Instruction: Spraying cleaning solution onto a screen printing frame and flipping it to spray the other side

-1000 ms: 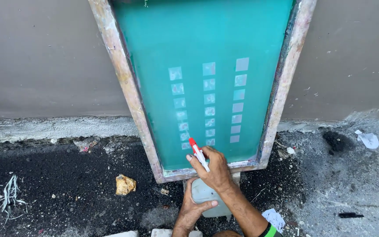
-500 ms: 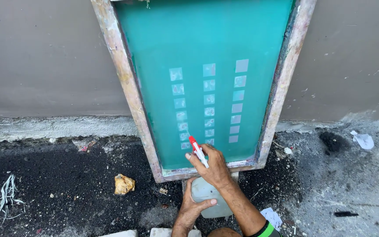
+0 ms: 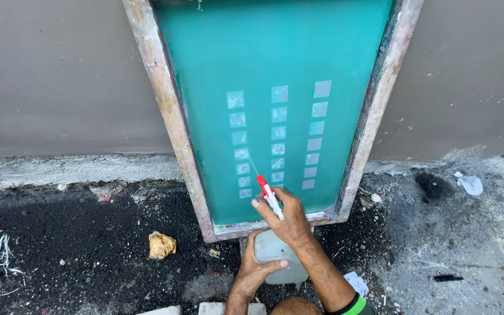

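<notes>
- Sprayer clamped in right hand, nozzle aimed at teal screen leaning on wall.
- Bottle on ground below frame, gripped by left hand.

Right hand aims a red-tipped sprayer at the teal screen; left hand grips a bottle.

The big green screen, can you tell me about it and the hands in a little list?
screen: teal mesh in a worn wooden frame, leaning against a grey wall
marks: three columns of pale squares
right hand: holds a red-tipped spray nozzle, a thin jet hitting the mesh
left hand: grips a pale plastic bottle below the frame
ground: dark and gritty, with a crumpled yellow scrap
</notes>
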